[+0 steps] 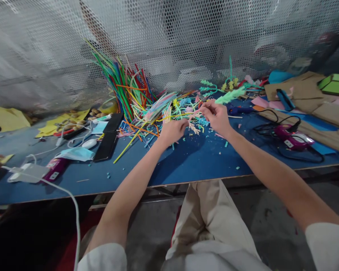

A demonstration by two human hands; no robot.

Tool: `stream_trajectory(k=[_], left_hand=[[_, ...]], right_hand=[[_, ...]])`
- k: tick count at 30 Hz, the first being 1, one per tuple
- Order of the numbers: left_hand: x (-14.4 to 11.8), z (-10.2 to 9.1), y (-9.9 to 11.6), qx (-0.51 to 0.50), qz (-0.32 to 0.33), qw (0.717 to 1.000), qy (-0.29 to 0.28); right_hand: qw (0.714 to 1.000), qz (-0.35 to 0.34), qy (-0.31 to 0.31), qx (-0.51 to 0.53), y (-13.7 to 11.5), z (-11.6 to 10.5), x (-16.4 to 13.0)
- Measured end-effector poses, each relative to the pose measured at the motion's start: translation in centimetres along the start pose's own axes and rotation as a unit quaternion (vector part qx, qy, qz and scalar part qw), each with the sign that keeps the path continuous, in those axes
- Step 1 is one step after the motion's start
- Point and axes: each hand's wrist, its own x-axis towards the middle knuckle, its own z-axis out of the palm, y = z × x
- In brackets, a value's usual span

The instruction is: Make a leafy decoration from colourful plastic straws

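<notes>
Both my hands reach over a blue table point(192, 162) into a heap of cut coloured straws point(183, 109). My left hand point(172, 131) is closed around a thin yellowish straw piece. My right hand point(216, 116) pinches a pink straw piece at its fingertips, close to the left hand. A tall bundle of long coloured straws point(124, 84) leans against the mesh wall behind the heap. Small straw offcuts lie scattered on the table around my hands.
Left of my hands lie a black phone point(106, 145), a face mask point(75, 153), a white mouse point(89, 143) and a white cable point(73, 210). A purple glue gun point(290, 137) with black cord sits at right, beside cardboard point(307, 98) and green boxes point(336, 84). A perforated mesh wall point(169, 41) closes the back.
</notes>
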Motion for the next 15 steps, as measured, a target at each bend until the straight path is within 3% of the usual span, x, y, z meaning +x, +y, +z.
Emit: stream_trajectory(k=[3,8,11,15], left_hand=[[0.5,-0.5,-2.0,-0.045,-0.050,0.992,0.107],[0.3,-1.6,-2.2,-0.127,0.016,0.959,0.253],[-0.3,-1.9,-0.4,-0.105,0.035,0.954,0.279],[-0.5,-1.5,1.4,-0.058,0.083,0.964,0.246]], right_hand=[[1.000,-0.006,-0.030,0.000,0.4,0.1,-0.1],[0.991,-0.056,-0.018,-0.120,1.2,-0.1,-0.2],[0.987,-0.065,-0.013,-0.148,1.1,0.0,-0.3],[0.988,-0.079,-0.004,-0.130,0.4,0.7,-0.9]])
